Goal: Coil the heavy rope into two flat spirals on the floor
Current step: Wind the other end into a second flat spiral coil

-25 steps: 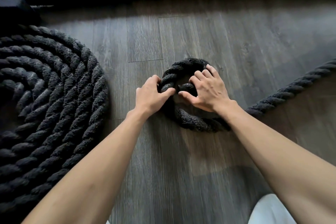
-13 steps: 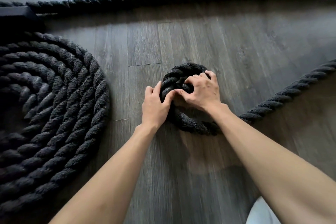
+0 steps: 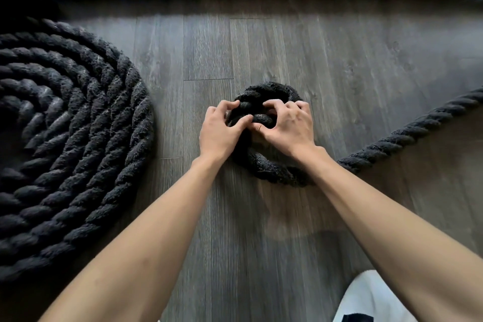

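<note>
Right of the large finished black rope spiral (image 3: pixel 65 138), on grey wood-plank floor (image 3: pixel 326 65), I see my left hand (image 3: pixel 219 131) and right hand (image 3: pixel 290 125), fingers curled, clamping the small tight black rope coil (image 3: pixel 264 165).

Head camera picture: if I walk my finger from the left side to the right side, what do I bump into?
Big finished rope spiral → left hand → right hand, both on the small new coil → loose rope tail.

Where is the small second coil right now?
In the head view, the small coil sits mid-floor under both hands, right of the big finished spiral, its loose tail trailing off to the right.
</note>
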